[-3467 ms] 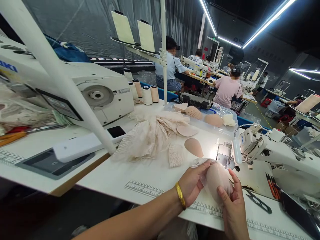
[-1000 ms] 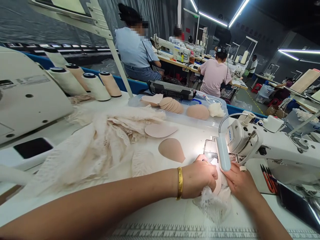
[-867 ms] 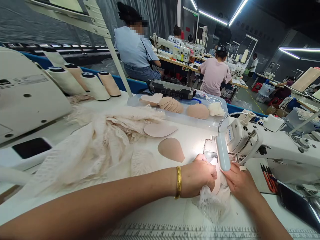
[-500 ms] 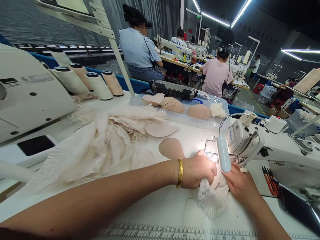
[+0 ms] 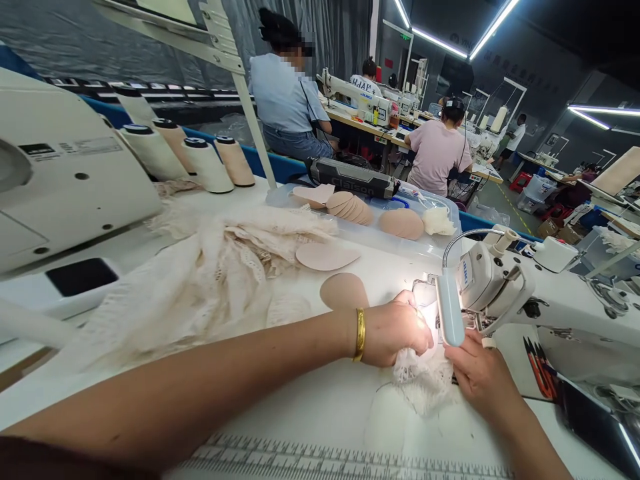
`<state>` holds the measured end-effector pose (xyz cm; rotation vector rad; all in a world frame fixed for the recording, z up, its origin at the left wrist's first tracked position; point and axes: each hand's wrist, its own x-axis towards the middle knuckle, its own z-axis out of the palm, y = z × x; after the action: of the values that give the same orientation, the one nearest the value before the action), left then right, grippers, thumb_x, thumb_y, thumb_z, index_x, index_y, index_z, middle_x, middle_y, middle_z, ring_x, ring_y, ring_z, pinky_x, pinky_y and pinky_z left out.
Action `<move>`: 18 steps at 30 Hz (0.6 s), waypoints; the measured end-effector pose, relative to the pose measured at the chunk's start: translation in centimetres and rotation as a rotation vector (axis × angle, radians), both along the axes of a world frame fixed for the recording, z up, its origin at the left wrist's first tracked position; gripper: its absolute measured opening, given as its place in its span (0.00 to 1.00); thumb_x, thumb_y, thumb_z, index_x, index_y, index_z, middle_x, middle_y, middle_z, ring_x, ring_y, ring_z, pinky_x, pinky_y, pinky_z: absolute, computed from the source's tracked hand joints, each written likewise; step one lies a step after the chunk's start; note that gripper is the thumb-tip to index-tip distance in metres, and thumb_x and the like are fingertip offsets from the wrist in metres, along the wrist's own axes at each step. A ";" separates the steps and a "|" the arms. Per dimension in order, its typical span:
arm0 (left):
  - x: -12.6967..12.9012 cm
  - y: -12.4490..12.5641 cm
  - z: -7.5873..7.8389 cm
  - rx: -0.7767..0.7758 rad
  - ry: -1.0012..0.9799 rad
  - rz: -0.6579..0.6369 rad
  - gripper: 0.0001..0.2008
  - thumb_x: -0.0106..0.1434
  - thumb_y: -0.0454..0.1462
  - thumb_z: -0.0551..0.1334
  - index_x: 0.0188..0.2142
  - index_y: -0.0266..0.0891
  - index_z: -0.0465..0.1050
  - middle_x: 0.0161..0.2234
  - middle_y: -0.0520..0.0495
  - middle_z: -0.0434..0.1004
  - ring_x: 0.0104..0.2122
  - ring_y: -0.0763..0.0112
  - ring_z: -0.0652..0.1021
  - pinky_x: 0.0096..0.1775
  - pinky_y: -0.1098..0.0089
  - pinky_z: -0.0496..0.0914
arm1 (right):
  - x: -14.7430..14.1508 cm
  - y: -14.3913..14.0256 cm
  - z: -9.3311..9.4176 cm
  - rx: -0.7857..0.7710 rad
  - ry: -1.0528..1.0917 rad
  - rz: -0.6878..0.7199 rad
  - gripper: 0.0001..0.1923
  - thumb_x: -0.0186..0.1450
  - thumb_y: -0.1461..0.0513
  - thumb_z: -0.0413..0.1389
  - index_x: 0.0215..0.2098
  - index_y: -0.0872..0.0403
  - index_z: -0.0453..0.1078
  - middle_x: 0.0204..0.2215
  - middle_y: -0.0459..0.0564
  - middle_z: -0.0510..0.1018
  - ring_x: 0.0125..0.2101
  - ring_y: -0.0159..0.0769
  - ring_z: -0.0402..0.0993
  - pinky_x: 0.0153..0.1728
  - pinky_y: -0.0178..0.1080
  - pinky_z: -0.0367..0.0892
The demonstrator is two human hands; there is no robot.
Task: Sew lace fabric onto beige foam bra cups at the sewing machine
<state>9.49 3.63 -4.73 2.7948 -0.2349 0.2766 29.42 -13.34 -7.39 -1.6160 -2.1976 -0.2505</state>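
Note:
My left hand, with a gold bangle on its wrist, presses a piece of white lace wrapped over a beige foam cup against the table, right at the needle area of the white sewing machine. My right hand holds the same lace piece from the right side. The cup itself is mostly hidden under my fingers and the lace. The machine's lamp lights the spot between my hands.
A heap of cream lace lies left of my arm. Two loose beige foam cups rest behind my left hand; more sit in a clear tray. Several thread cones stand at the back. Other people sew at far tables.
My hands have brought the lace-covered cup from in front of me up to the machine's needle and keep pushing it slightly further in. The view has shifted a little to the right.

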 end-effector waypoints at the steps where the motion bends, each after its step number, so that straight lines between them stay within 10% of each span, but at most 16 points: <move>1: -0.1 -0.1 0.1 0.015 -0.008 0.008 0.09 0.49 0.25 0.64 0.26 0.40 0.72 0.32 0.53 0.81 0.32 0.69 0.74 0.45 0.57 0.56 | 0.1 0.0 -0.1 -0.007 -0.004 -0.014 0.14 0.67 0.72 0.47 0.33 0.50 0.69 0.32 0.46 0.77 0.39 0.39 0.70 0.34 0.35 0.60; 18: 0.7 1.3 -1.0 -0.051 -0.072 0.055 0.19 0.45 0.23 0.61 0.34 0.44 0.76 0.39 0.54 0.84 0.39 0.65 0.79 0.50 0.53 0.54 | 0.8 0.7 0.2 0.197 0.037 -0.142 0.15 0.70 0.70 0.46 0.48 0.51 0.70 0.41 0.56 0.81 0.44 0.47 0.77 0.44 0.50 0.76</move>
<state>10.20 4.90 -5.72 2.7466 -0.1656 0.3906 30.23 -12.61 -7.24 -1.6532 -1.9653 -0.4581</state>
